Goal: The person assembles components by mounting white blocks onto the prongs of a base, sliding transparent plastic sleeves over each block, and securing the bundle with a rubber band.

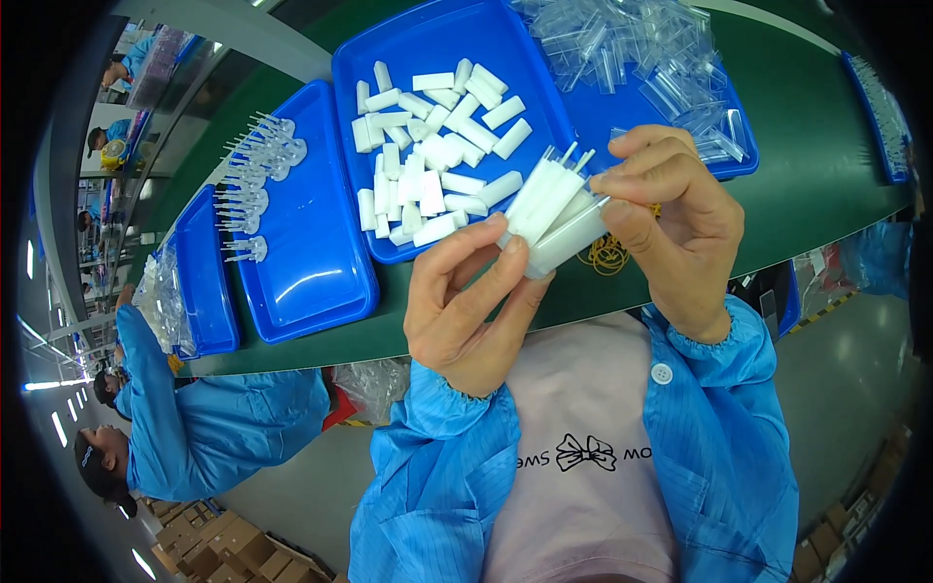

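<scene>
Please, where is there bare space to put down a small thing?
Bare: the green table between the right tray and the narrow blue tray at far right; also the near end of the tray with stemmed clear parts. Crowded: the middle tray, strewn with white blocks; the right tray, heaped with clear pieces; by the right hand, where yellow bands lie.

Shows two adjoining white blocks (546, 199), edged in clear plastic; slants toward upper right, bears pale prongs (585, 158) at upper end; sits between left hand (468, 316) and right hand (688, 219).
</scene>
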Tool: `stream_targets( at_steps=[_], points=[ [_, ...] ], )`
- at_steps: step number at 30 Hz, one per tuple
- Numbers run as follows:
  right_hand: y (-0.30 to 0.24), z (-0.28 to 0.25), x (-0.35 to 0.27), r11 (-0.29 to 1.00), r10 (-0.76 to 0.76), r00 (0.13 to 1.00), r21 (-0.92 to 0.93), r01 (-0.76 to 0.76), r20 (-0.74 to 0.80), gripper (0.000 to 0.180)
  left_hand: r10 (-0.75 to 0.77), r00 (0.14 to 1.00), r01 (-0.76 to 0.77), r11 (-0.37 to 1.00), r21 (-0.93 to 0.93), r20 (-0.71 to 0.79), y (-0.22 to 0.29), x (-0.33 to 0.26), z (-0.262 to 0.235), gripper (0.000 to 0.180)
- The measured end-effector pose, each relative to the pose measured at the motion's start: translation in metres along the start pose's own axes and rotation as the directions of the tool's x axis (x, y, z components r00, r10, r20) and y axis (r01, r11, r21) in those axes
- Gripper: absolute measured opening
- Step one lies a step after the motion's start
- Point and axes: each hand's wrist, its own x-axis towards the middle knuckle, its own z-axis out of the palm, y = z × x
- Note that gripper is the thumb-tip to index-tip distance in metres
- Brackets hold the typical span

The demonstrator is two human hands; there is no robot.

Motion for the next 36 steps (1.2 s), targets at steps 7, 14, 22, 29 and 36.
stream_targets(
  at_steps=[7,14,22,29,36],
  points=[
    [-0.003,0.001,0.002,0.999,-0.036,0.999,-0.013,0.036,0.023,0.011,0.013,1.0,-0.013,1.0,0.014,0.007,-0.005,0.001,-0.001,0.038],
    [0.003,0.003,0.003,0.999,0.033,0.999,0.044,-0.033,0.005,0.009,0.015,1.0,-0.015,1.0,0.006,0.009,-0.004,0.002,0.001,0.037],
    [0.007,0.001,0.004,0.999,0.037,0.999,0.028,-0.038,0.011,0.007,-0.003,0.999,0.002,1.0,0.01,0.033,-0.01,0.001,0.004,0.045],
    [0.015,0.001,0.003,0.987,0.134,0.991,0.085,-0.135,0.016,0.008,-0.168,0.986,0.166,0.935,-0.313,0.02,-0.019,-0.002,0.008,0.051],
    [0.019,-0.006,0.014,0.995,0.079,0.962,0.031,-0.09,0.262,0.006,-0.525,0.793,0.6,0.587,-0.544,0.308,-0.04,-0.01,0.004,0.051]
  ],
)
